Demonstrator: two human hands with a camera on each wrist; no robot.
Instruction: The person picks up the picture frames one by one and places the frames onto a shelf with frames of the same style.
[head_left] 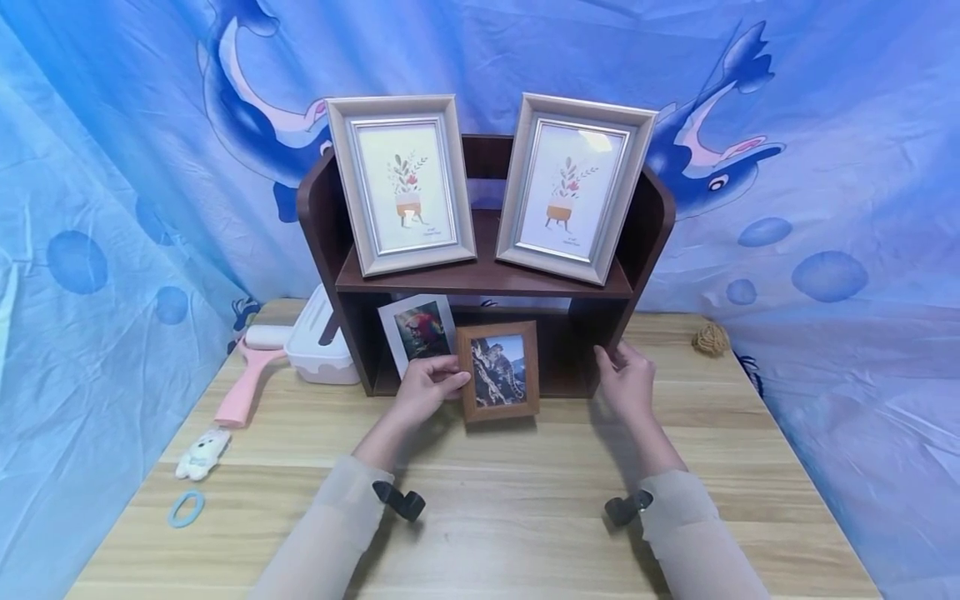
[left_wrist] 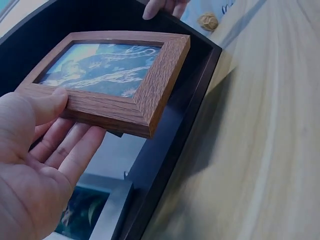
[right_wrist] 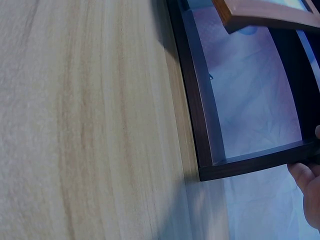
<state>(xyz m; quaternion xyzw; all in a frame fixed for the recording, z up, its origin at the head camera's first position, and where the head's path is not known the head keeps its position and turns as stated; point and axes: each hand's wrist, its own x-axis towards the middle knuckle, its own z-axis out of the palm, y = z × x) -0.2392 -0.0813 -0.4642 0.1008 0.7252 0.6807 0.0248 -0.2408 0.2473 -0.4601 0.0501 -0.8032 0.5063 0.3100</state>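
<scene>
My left hand [head_left: 429, 387] pinches a brown wooden picture frame [head_left: 533, 367] by its left edge, thumb in front and fingers behind. The frame holds a photo of a spotted big cat on rocks and is raised before the lower level of a dark brown shelf [head_left: 487, 282]. In the left wrist view, the wooden frame [left_wrist: 107, 107] tilts above the shelf's bottom board. My right hand [head_left: 628, 382] grips the front edge of the shelf's right side panel, seen also in the right wrist view. A white-bordered parrot picture [head_left: 397, 333] leans inside the lower level, partly behind my left hand.
Two silvery frames with plant prints, one left [head_left: 401, 262] and one right [head_left: 555, 262], stand on the upper shelf. Left on the table are a white box [head_left: 322, 358], pink lint roller [head_left: 243, 392], white plush clip [head_left: 202, 455] and blue ring [head_left: 175, 510]. A twine ball [head_left: 710, 339] lies right.
</scene>
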